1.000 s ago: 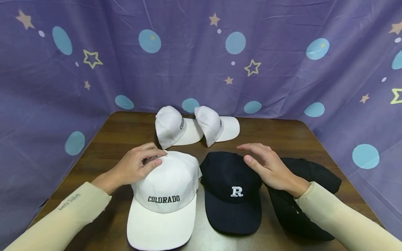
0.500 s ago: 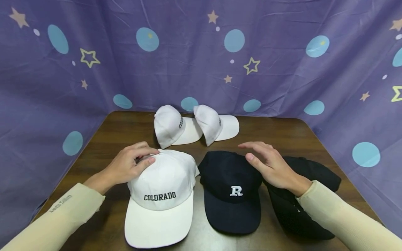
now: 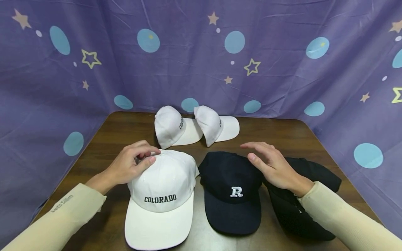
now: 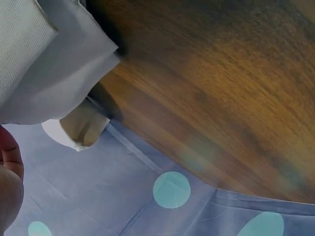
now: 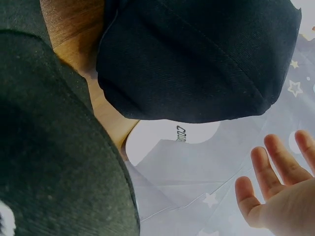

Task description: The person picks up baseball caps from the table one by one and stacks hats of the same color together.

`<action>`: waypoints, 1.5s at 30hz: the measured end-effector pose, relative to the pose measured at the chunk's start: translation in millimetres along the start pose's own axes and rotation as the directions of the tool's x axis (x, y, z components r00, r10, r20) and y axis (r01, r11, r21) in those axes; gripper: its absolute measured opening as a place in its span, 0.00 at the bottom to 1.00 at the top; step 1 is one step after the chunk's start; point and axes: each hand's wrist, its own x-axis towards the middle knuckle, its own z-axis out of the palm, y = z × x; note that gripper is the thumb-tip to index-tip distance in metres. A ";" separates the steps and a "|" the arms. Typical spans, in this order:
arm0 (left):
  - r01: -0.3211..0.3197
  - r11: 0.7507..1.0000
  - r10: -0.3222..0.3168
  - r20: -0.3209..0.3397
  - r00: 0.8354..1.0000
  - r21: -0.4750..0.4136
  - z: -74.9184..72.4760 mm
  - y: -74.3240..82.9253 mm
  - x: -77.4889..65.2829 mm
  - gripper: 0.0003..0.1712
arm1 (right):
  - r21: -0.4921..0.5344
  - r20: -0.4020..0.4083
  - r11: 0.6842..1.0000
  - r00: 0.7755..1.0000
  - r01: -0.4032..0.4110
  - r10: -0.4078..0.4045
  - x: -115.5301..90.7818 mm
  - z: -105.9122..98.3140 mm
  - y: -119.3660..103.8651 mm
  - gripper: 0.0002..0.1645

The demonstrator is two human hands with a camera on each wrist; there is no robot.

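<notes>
In the head view, a white baseball cap (image 3: 158,223) lettered COLORADO sits at the front left, brim toward me. My left hand (image 3: 130,162) holds its crown near the top button, fingers and thumb bent. At the left wrist view's edge, only part of that hand (image 4: 10,182) shows. Beside it lies a navy baseball cap (image 3: 220,174) with a white R. My right hand (image 3: 277,169) hovers over that cap's right side, fingers extended and holding nothing. Under the right wrist sits a black cap (image 3: 317,174), partly hidden by the hand and sleeve.
Two more white caps (image 3: 168,127) stand at the back of the brown wooden table (image 3: 267,132), brims pointing right, one overlapping the other. A purple curtain (image 3: 194,80) with stars and blue dots hangs behind and along both sides.
My left hand and the white COLORADO cap have shifted slightly left and turned a little. My right hand has stayed nearly still above the navy cap.
</notes>
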 end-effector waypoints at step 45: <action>0.869 0.450 -0.822 0.287 0.492 -0.205 -1.5 -30.8 97.8 0.53 | -0.043 -0.027 0.997 0.998 -0.057 0.056 -8.0 -8.8 2.3 0.21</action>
